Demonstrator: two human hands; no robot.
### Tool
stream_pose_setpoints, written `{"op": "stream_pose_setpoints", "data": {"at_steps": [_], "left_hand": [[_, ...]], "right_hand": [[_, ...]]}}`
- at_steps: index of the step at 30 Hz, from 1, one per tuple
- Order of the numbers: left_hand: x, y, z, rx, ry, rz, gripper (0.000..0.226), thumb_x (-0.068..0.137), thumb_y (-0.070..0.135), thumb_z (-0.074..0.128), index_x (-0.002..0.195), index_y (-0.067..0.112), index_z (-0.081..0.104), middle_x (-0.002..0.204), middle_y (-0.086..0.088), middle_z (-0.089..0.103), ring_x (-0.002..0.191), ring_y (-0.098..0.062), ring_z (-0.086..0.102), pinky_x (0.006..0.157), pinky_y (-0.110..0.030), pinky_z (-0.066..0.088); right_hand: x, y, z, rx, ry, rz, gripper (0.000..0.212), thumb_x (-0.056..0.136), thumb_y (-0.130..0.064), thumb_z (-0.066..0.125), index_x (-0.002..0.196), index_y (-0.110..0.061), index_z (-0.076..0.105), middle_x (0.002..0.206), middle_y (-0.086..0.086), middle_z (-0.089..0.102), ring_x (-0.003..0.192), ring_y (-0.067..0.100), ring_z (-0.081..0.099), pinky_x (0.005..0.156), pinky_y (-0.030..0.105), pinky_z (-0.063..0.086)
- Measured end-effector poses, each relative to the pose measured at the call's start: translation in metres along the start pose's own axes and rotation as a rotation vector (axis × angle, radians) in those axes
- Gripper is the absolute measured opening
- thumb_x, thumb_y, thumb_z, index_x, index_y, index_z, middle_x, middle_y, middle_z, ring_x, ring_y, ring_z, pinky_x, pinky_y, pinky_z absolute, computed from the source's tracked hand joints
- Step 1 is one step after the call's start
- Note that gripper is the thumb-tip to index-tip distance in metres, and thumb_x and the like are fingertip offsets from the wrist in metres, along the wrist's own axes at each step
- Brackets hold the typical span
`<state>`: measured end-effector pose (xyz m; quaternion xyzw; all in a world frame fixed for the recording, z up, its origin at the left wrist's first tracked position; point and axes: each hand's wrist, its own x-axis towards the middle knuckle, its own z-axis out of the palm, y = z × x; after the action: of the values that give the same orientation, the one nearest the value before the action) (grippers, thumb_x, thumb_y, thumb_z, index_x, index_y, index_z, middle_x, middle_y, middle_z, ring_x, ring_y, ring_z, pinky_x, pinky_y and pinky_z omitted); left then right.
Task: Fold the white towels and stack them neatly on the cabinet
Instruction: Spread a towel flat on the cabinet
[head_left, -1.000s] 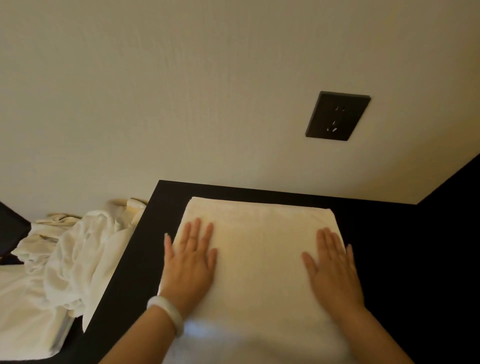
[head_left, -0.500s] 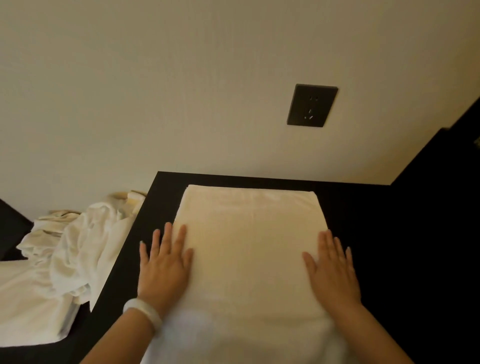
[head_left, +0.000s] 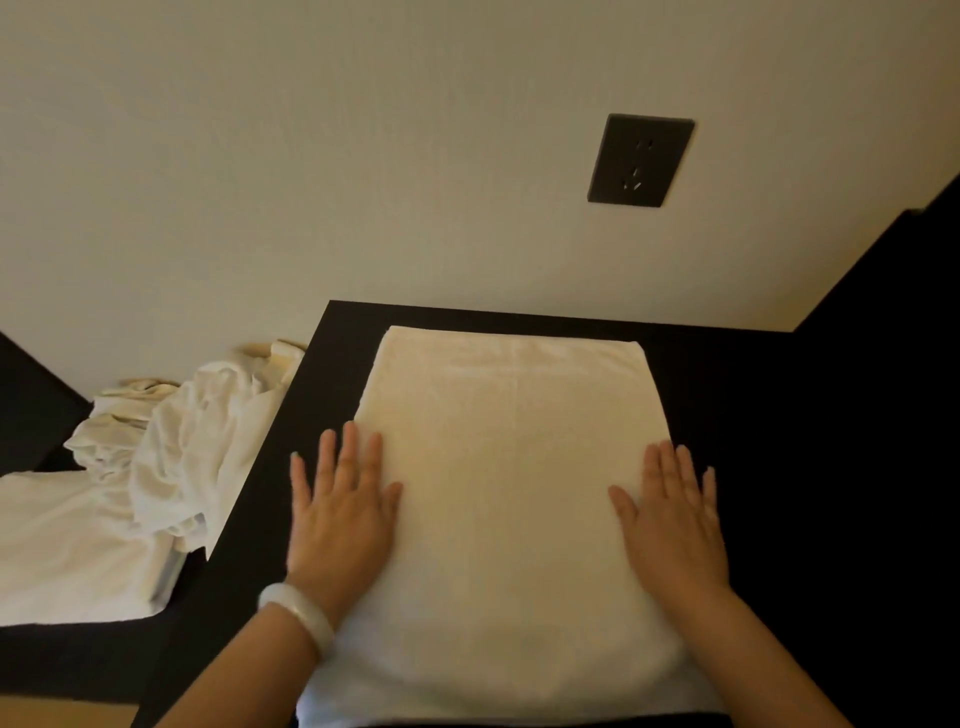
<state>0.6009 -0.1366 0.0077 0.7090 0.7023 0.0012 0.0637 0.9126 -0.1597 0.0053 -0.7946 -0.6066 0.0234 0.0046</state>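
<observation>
A folded white towel (head_left: 509, 467) lies flat on the dark cabinet top (head_left: 753, 415), its far edge close to the wall. My left hand (head_left: 340, 509) rests palm down on the towel's left edge, fingers spread, partly over the dark surface. A white bracelet sits on that wrist. My right hand (head_left: 675, 519) lies flat on the towel's right edge, fingers apart. Neither hand grips anything.
A heap of crumpled white towels (head_left: 192, 441) lies left of the cabinet on a lower surface, with a flat white cloth (head_left: 67, 545) in front of it. A dark wall socket (head_left: 640, 160) is on the cream wall behind. A dark panel rises at the right.
My left hand has slid from the towel's middle out to its left edge. My right hand has shifted slightly outward to the right edge. The towel stays flat.
</observation>
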Motion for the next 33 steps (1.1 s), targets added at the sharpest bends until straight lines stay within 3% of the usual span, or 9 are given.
{"op": "stream_pose_setpoints", "data": {"at_steps": [3,6,12,14,19,22,25,29,33], "left_hand": [[-0.026,0.049,0.005,-0.099,0.035,0.244,0.063,0.096,0.056,-0.007,0.154,0.032,-0.014,0.161,0.003,-0.023,0.148,-0.02,-0.025,0.119,-0.049,-0.017],[-0.049,0.061,0.022,-0.131,-0.055,0.418,0.059,0.096,0.062,-0.007,0.15,0.043,-0.022,0.156,0.013,-0.034,0.145,-0.011,-0.031,0.116,-0.048,-0.022],[-0.021,0.036,0.024,-0.071,-0.054,0.361,0.063,0.093,0.064,-0.008,0.148,0.041,-0.028,0.157,0.012,-0.034,0.144,-0.012,-0.032,0.119,-0.052,-0.016],[0.0,0.044,0.02,-0.067,-0.078,0.361,0.062,0.095,0.062,-0.004,0.148,0.04,-0.028,0.158,0.01,-0.033,0.145,-0.014,-0.032,0.12,-0.054,-0.012],[0.045,0.065,0.0,-0.005,-0.09,0.3,0.061,0.102,0.053,0.006,0.155,0.03,-0.016,0.162,0.002,-0.025,0.148,-0.022,-0.024,0.119,-0.058,-0.008],[0.026,0.077,0.007,-0.016,-0.034,0.375,0.063,0.096,0.057,-0.007,0.154,0.033,-0.014,0.163,0.003,-0.022,0.148,-0.022,-0.025,0.118,-0.058,-0.011],[0.001,0.062,0.024,-0.009,-0.053,0.416,0.063,0.091,0.06,-0.012,0.151,0.041,-0.02,0.161,0.009,-0.025,0.147,-0.018,-0.025,0.117,-0.056,-0.016],[-0.004,0.021,0.026,-0.088,-0.055,0.319,0.061,0.094,0.063,-0.007,0.146,0.043,-0.029,0.156,0.014,-0.034,0.145,-0.012,-0.031,0.118,-0.05,-0.017],[-0.012,-0.002,0.017,-0.177,-0.108,0.558,0.063,0.097,0.067,0.003,0.151,0.043,-0.019,0.159,0.018,-0.028,0.148,-0.011,-0.023,0.12,-0.042,-0.018]], "right_hand": [[-0.022,-0.045,0.0,0.171,0.03,-0.202,0.072,0.1,-0.056,0.012,0.156,-0.013,-0.004,0.164,0.002,-0.008,0.151,0.017,-0.015,0.12,0.037,-0.015],[-0.051,-0.059,0.014,0.136,-0.067,-0.406,0.075,0.092,-0.06,0.0,0.154,-0.019,-0.008,0.163,-0.003,-0.01,0.148,0.011,-0.02,0.12,0.036,-0.014],[-0.022,-0.015,0.023,0.07,-0.048,-0.217,0.075,0.091,-0.063,-0.007,0.155,-0.026,-0.014,0.164,-0.006,-0.016,0.149,0.009,-0.019,0.121,0.036,-0.015],[0.001,-0.016,0.021,0.084,-0.085,-0.212,0.072,0.095,-0.062,0.0,0.155,-0.027,-0.015,0.164,-0.005,-0.017,0.149,0.01,-0.019,0.121,0.037,-0.015],[0.046,-0.039,-0.006,0.049,-0.14,-0.127,0.069,0.101,-0.058,0.012,0.157,-0.024,-0.007,0.165,-0.001,-0.012,0.151,0.021,-0.017,0.118,0.054,-0.016],[0.018,-0.066,-0.001,0.041,-0.016,-0.264,0.069,0.096,-0.06,0.004,0.157,-0.03,-0.001,0.165,-0.005,-0.007,0.152,0.023,-0.013,0.113,0.056,-0.022],[-0.011,-0.06,0.018,0.056,-0.064,-0.378,0.064,0.098,-0.056,0.009,0.157,-0.033,0.001,0.166,-0.006,-0.005,0.152,0.017,-0.007,0.12,0.05,-0.014],[-0.013,-0.008,0.022,0.072,-0.022,-0.254,0.064,0.101,-0.054,0.012,0.157,-0.031,-0.009,0.164,-0.006,-0.016,0.148,0.008,-0.019,0.121,0.036,-0.015],[-0.018,0.032,0.016,0.172,-0.126,-0.387,0.064,0.098,-0.06,0.022,0.153,-0.043,-0.007,0.161,-0.018,-0.019,0.144,-0.002,-0.025,0.118,0.026,-0.019]]}}
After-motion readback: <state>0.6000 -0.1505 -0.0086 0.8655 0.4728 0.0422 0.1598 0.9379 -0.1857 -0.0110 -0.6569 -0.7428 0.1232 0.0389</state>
